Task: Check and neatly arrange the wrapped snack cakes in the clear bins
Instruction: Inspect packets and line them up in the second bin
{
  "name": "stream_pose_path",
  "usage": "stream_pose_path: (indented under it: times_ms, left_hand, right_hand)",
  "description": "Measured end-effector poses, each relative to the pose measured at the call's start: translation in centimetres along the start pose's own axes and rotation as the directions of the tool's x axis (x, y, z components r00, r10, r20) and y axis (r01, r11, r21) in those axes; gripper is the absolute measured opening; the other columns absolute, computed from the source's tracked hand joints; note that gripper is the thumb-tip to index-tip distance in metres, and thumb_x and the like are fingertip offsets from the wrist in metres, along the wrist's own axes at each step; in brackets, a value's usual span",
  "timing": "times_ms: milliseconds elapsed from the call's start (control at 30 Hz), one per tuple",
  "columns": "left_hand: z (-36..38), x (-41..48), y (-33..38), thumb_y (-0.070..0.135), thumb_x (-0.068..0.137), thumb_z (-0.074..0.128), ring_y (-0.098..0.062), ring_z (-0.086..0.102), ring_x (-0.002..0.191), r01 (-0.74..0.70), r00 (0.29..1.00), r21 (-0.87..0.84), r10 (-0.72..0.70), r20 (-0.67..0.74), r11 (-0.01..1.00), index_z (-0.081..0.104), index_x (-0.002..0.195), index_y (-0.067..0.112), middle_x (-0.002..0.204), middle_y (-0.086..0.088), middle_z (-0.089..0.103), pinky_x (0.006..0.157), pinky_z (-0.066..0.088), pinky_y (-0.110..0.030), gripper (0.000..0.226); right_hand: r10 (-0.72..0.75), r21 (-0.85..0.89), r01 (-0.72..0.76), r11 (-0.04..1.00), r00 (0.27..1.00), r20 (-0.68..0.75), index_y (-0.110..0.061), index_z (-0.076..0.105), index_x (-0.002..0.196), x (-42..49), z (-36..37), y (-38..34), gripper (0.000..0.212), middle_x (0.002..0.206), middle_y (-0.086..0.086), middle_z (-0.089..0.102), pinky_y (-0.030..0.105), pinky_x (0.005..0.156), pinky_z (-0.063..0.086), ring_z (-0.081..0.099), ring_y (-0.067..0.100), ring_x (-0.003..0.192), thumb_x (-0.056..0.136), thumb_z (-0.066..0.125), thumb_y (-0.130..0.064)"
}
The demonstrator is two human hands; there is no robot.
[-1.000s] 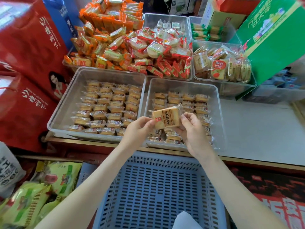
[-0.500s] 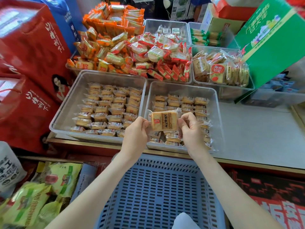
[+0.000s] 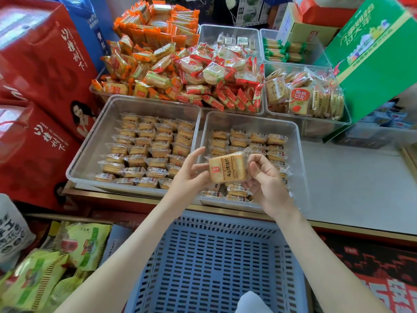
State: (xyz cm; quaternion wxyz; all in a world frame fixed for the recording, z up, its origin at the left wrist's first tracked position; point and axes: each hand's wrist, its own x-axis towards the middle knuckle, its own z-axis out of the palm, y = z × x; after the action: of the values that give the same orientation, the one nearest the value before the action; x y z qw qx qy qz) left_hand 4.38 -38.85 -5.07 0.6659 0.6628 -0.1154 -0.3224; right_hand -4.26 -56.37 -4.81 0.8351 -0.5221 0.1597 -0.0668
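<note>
Shop counter (image 3: 349,181) is pretty packed: heaps of orange and red packets (image 3: 180,64) at the back, and two clear bins up front with the cakes already lined up in rows. You've got one wrapped snack cake (image 3: 226,169) lifted up over the near end of the right bin (image 3: 248,122), printed face toward you. I'd guess that's so you can read the label and check the seal before it goes back down.

Your right hand (image 3: 266,181) is doing the real holding, with the fingers curled in and pinching the right edge of the wrapper. Your left hand (image 3: 191,175) looks loose, fingers spread and fairly straight, tips just against the left edge to steady it. I can't make out a proper pinch on that side.

The left bin (image 3: 99,136) looks tidy and close to full. The right bin has bare floor at the far end and its rows are a bit looser, so this one probably belongs there. I'd slot it on edge like its neighbours so the row stays even. The blue crate (image 3: 209,256) sits right below your arms, so a dropped cake would likely land in it.
</note>
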Motion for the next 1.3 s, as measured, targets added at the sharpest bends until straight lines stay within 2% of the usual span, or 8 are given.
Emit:
stream_pose_path:
  times_ms: [133, 433, 767, 1000, 1067, 1133, 1200, 1300]
  left_hand:
    - [-0.2, 0.4, -0.1, 0.003, 0.100, 0.046, -0.017, 0.070, 0.098, 0.016, 1.000, 0.042, -0.016, 0.015, 0.999, 0.058, 0.117, 0.010, 0.113, -0.015, 0.068, 0.073, 0.057, -0.024, 0.022]
    - [-0.5, 0.5, -0.7, -0.005, 0.097, 0.044, -0.020, 0.071, 0.096, 0.024, 0.997, 0.126, -0.014, -0.080, 0.992, 0.059, 0.105, 0.017, 0.106, -0.011, 0.068, 0.071, 0.058, -0.027, 0.028]
    - [-0.4, 0.3, 0.1, 0.002, 0.099, 0.047, -0.003, 0.068, 0.095, -0.017, 0.992, 0.197, 0.041, -0.118, 0.980, 0.062, 0.119, 0.017, 0.109, 0.000, 0.070, 0.071, 0.057, -0.021, 0.030]
    - [-0.3, 0.0, 0.3, 0.000, 0.097, 0.048, -0.003, 0.069, 0.090, 0.031, 0.987, 0.269, 0.013, -0.158, 0.963, 0.062, 0.123, 0.018, 0.110, -0.001, 0.069, 0.068, 0.055, -0.017, 0.034]
    - [0.1, -0.6, 0.7, 0.010, 0.097, 0.053, 0.006, 0.061, 0.094, 0.000, 0.991, 0.472, 0.063, -0.118, 0.881, 0.057, 0.132, 0.023, 0.125, 0.000, 0.062, 0.079, 0.048, -0.012, 0.037]
    - [0.7, -0.9, 0.9, 0.029, 0.092, 0.063, -0.004, 0.043, 0.128, -0.140, 0.986, 0.677, 0.164, 0.029, 0.723, 0.044, 0.143, 0.025, 0.146, 0.003, 0.044, 0.106, 0.032, -0.023, 0.055]
    - [1.8, -0.9, 0.5, 0.047, 0.081, 0.071, -0.013, 0.037, 0.135, -0.249, 0.964, 0.757, 0.228, 0.135, 0.604, 0.034, 0.148, 0.022, 0.147, 0.003, 0.042, 0.115, 0.029, -0.033, 0.081]
    - [2.7, -0.5, 0.2, 0.041, 0.077, 0.079, -0.009, 0.055, 0.115, -0.187, 0.970, 0.656, 0.243, 0.006, 0.731, 0.035, 0.145, 0.016, 0.128, 0.005, 0.058, 0.097, 0.046, -0.025, 0.085]
  right_hand:
    - [-0.013, -0.071, 0.015, 0.997, 1.000, 0.026, -0.012, 0.049, 0.105, 0.0, -0.2, 0.3, 0.016, 0.083, -0.001, 0.067, 0.020, 0.056, 0.044, 0.060, 0.009, 0.068, 0.100, 0.038, -0.002]
    - [-0.121, -0.449, 0.136, 0.883, 0.991, 0.063, -0.028, 0.061, 0.115, -0.4, -0.5, -0.2, 0.037, 0.073, -0.007, 0.054, 0.023, 0.069, 0.049, 0.054, 0.013, 0.073, 0.095, 0.051, 0.001]
    - [-0.024, -0.235, 0.036, 0.971, 0.998, 0.052, -0.021, 0.057, 0.127, -0.8, -0.6, -0.6, 0.046, 0.087, 0.000, 0.061, 0.022, 0.078, 0.050, 0.058, 0.014, 0.086, 0.091, 0.052, 0.007]
    - [-0.021, -0.364, 0.034, 0.931, 0.999, 0.040, -0.023, 0.061, 0.121, -1.0, -0.8, -1.4, 0.048, 0.093, 0.001, 0.065, 0.028, 0.087, 0.052, 0.062, 0.015, 0.095, 0.087, 0.058, 0.010]
    - [-0.028, -0.344, 0.030, 0.938, 1.000, 0.010, -0.021, 0.062, 0.119, -1.0, -0.7, -1.1, 0.045, 0.088, 0.000, 0.066, 0.027, 0.084, 0.052, 0.062, 0.014, 0.090, 0.087, 0.059, 0.010]
    - [-0.024, -0.331, 0.028, 0.943, 1.000, 0.018, -0.020, 0.063, 0.119, -1.0, -0.3, -1.0, 0.042, 0.086, 0.001, 0.065, 0.025, 0.081, 0.051, 0.062, 0.014, 0.088, 0.087, 0.060, 0.008]
    - [-0.005, -0.326, 0.020, 0.945, 0.999, 0.046, -0.019, 0.063, 0.119, -1.0, 0.1, -0.9, 0.040, 0.089, 0.003, 0.064, 0.026, 0.083, 0.050, 0.062, 0.016, 0.090, 0.088, 0.060, 0.006]
    - [0.026, -0.301, 0.004, 0.954, 0.995, 0.095, -0.015, 0.062, 0.123, -1.0, 0.7, -1.0, 0.040, 0.096, 0.006, 0.064, 0.030, 0.087, 0.050, 0.062, 0.018, 0.095, 0.088, 0.060, 0.003]
